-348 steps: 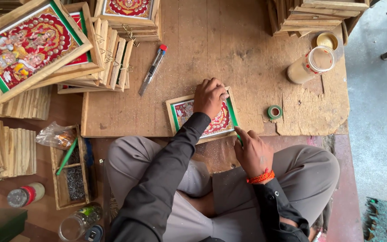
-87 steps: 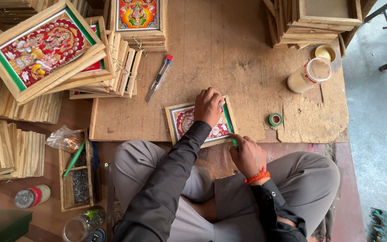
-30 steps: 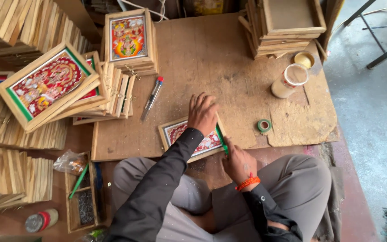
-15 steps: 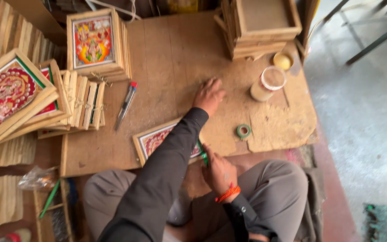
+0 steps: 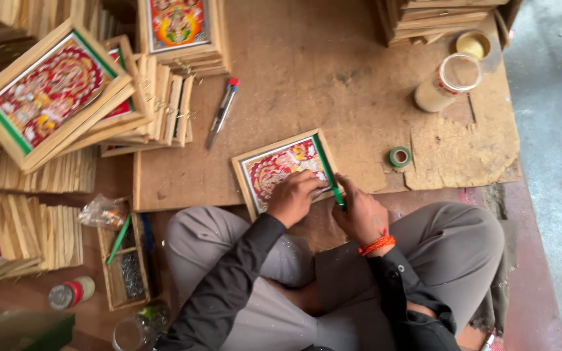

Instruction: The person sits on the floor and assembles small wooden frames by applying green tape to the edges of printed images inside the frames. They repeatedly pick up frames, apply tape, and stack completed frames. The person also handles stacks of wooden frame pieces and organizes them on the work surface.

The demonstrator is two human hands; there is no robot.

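A small wooden framed picture (image 5: pixel 280 164) with a red and yellow image lies on the wooden board (image 5: pixel 333 78) in front of my crossed legs. My left hand (image 5: pixel 296 196) rests with curled fingers on the picture's near corner, pressing it down. My right hand (image 5: pixel 361 212), with an orange thread at the wrist, pinches a thin green strip (image 5: pixel 330 174) that runs along the frame's right edge.
A green tape roll (image 5: pixel 399 156) lies right of the frame, and an open jar (image 5: pixel 445 82) with its lid (image 5: pixel 473 44) stands behind it. A red-capped pen (image 5: pixel 221 112) lies at the centre. Framed pictures (image 5: pixel 53 97) are stacked left and behind. A nail box (image 5: pixel 122 270) sits by my left knee.
My left hand, stretched out over the board beyond the frame half a second ago, has come back onto the frame. My right hand stays at the green strip. The view has shifted.
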